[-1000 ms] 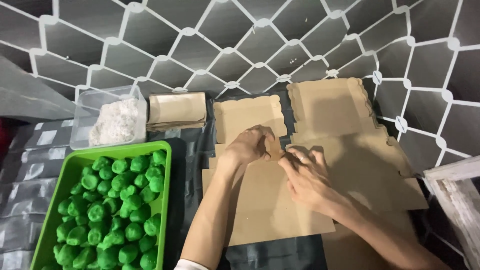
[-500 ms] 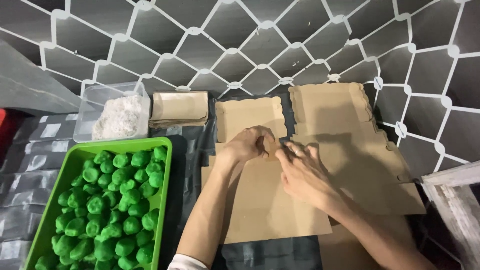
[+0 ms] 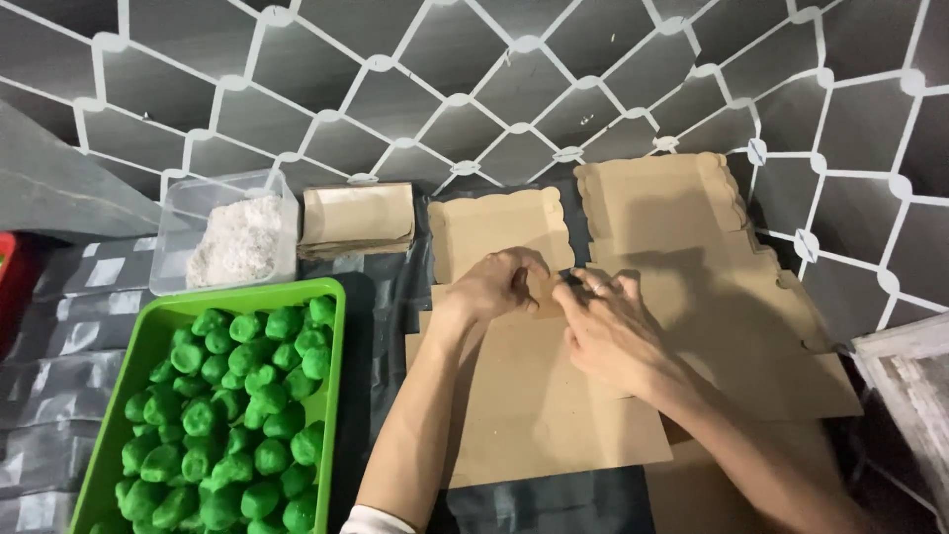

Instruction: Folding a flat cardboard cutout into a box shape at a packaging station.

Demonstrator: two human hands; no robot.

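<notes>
A flat brown cardboard box blank (image 3: pixel 539 396) lies in front of me on the dark surface. My left hand (image 3: pixel 499 282) and my right hand (image 3: pixel 603 321) meet at its far edge, where the fingers of both pinch a small flap of the cardboard (image 3: pixel 547 289). Beyond the hands lies another flat blank with a scalloped edge (image 3: pixel 494 225). A stack of further blanks (image 3: pixel 682 232) spreads out to the right, partly under my right forearm.
A green tray (image 3: pixel 331 297) full of several green balls (image 3: pixel 237 396) sits at the left. Behind it stand a clear tub of white powder (image 3: pixel 232 237) and a stack of brown paper bags (image 3: pixel 356 218). A whitish wooden frame (image 3: pixel 914 386) is at the right edge.
The view has shifted slightly. Both hands stay together at the blank's far edge, fingers working the flap; the right hand's fingers have drawn closer to the left hand.
</notes>
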